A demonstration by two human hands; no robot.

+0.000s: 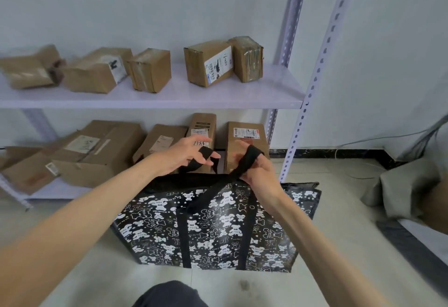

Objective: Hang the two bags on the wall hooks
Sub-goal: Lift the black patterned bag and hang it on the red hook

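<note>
A large black bag (213, 231) with a white bear print stands upright on the tiled floor in front of me. Two black webbing handles rise from its top. My left hand (186, 155) has its fingers hooked through the far handle (194, 163). My right hand (254, 168) grips the near handle (244, 161), which is pulled taut above the bag. No second bag and no wall hooks are in view.
A white metal shelving unit (155, 100) stands behind the bag, with several cardboard boxes (208, 63) on its two shelves. Its perforated upright (312, 83) is just right of my hands. A grey-brown bundle (407, 187) and loose cables (388, 137) lie at the right wall.
</note>
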